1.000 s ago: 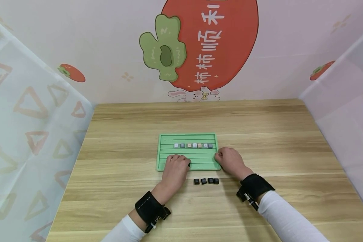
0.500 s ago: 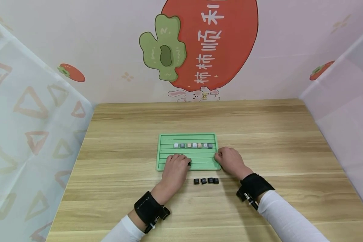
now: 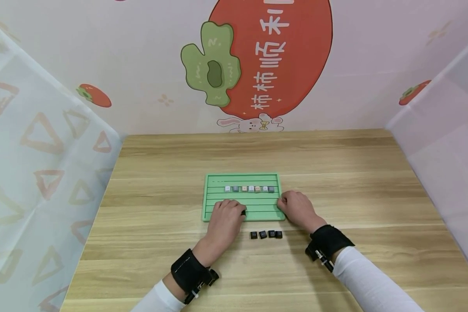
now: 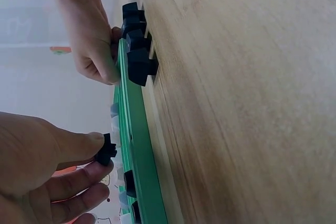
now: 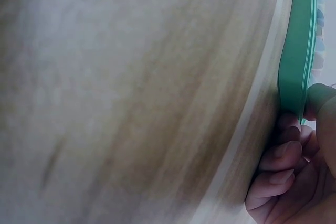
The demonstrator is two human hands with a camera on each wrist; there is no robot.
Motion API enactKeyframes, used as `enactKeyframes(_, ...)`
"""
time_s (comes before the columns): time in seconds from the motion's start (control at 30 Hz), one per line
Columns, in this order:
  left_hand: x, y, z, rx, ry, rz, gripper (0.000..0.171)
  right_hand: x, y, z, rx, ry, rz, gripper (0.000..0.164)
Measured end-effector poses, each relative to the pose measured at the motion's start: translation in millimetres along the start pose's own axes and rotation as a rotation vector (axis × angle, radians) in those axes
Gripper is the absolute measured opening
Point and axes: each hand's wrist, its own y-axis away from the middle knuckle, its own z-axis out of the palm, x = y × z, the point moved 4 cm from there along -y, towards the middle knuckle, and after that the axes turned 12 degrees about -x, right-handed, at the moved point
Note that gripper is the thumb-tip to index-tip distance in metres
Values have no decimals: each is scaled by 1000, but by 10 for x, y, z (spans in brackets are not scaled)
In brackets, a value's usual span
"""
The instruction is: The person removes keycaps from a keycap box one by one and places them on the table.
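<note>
My left hand [image 3: 225,220] is over the front left part of a green ridged tray [image 3: 261,214]. Between thumb and index finger it pinches a black keycap [image 4: 106,150], held just above the tray in the left wrist view. Two more black keycaps [image 4: 129,183] show at the tray's front side there, hidden under the hand in the head view. At the tray's right edge, my right hand [image 3: 298,209] grips the front corner, thumb on the rim and fingers curled against the side. A row of white, grey and tan keycaps [image 3: 251,189] crosses the tray.
Several black keycaps [image 3: 263,235] lie in a short row on the wooden table [image 3: 335,164], just in front of the tray. A printed backdrop [image 3: 148,65] stands behind the table, with light cloth walls on both sides.
The left wrist shifts slightly down and left while its fingers keep the black keycap at the same place. The right hand stays on the tray corner. The head view tilts a little.
</note>
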Motion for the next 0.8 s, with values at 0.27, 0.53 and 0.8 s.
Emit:
enactKeyframes(0.27,19,46,-9,2,3,-3,18,-1,5,2,9,-3,-3,33)
enactKeyframes(0.53,6,77,-63,32,23,-5,21,15,-5,11,15,-9,-11,34)
enactKeyframes(0.8,7,120,-36,14,34,-1,19,8,1,1,8,-10,0,34)
